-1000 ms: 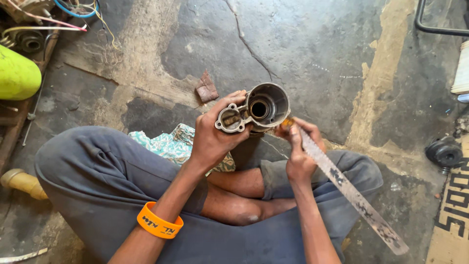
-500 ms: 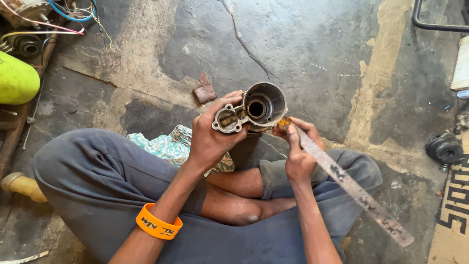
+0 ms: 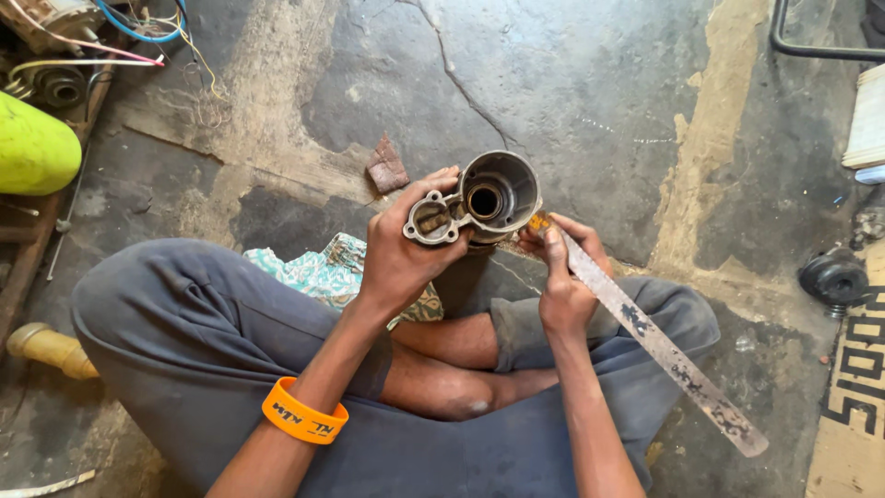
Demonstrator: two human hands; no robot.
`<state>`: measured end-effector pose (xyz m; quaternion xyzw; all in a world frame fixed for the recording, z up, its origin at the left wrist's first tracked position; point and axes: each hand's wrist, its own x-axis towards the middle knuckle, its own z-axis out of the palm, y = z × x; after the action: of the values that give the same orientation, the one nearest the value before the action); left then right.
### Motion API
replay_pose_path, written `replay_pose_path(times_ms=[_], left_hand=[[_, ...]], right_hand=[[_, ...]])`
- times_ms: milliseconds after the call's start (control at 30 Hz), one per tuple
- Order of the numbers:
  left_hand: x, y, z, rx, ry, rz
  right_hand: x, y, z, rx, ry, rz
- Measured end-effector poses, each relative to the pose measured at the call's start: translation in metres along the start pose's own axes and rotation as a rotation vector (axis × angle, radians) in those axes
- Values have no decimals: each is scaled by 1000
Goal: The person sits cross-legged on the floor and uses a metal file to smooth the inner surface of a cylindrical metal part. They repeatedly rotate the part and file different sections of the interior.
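Little moved since earlier | left hand [image 3: 398, 261] clamped housing [image 3: 479, 200] | right hand [image 3: 562, 281] fingers gripped blade [image 3: 645, 337] | risk: blade slipped, cut thumb

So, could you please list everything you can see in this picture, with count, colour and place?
metal housing: one, grey, held up over the floor
flat metal strip: one, rusty grey, slanting from the housing to lower right
cloth: one, teal patterned, beside the knee
brick chip: one, reddish, on the floor
green cylinder: one, left edge
wires: several, mixed colours, top left
black round part: one, right edge
wristband: one, orange, left wrist
left hand: grips the housing
right hand: holds the strip
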<state>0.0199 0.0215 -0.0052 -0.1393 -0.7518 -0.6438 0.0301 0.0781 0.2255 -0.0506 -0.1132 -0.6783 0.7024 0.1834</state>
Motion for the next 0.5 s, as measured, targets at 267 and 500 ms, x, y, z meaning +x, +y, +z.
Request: replay_pose_path(times_ms=[267,500], left_hand=[[0,-2,0,18,-13,12],[0,0,0,7,-12,1]], right_hand=[[0,1,-2,6,-12,-6],[-1,-1,-3,9,-20,11]])
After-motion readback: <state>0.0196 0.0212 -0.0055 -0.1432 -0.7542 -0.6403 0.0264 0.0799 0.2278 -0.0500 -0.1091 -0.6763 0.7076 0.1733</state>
